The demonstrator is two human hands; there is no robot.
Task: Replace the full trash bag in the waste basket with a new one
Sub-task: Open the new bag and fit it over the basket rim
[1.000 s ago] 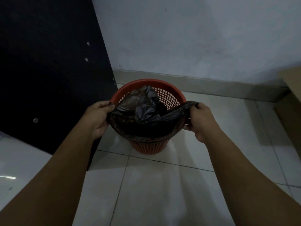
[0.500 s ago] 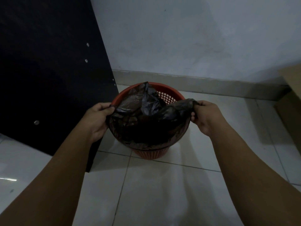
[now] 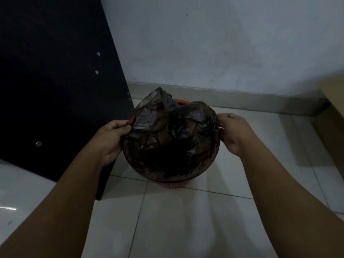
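A crumpled black trash bag (image 3: 171, 138) is spread over the mouth of an orange mesh waste basket (image 3: 173, 184) on the tiled floor. The bag covers almost the whole opening; only a sliver of rim shows at the far side and the base shows below. My left hand (image 3: 111, 138) pinches the bag's left edge at the rim. My right hand (image 3: 232, 133) grips the bag's right edge at the opposite side of the rim. The inside of the basket is hidden by the bag.
A tall dark panel (image 3: 55, 81) with small metal fasteners leans close to the basket's left side. A pale wall with a skirting board (image 3: 242, 99) runs behind. A cardboard box (image 3: 333, 112) stands at the right edge. White floor tiles (image 3: 186, 220) lie in front.
Both hands have pulled the bag's edges outward and toward the far rim. The bag now covers most of the basket's opening, where the orange mesh showed before.
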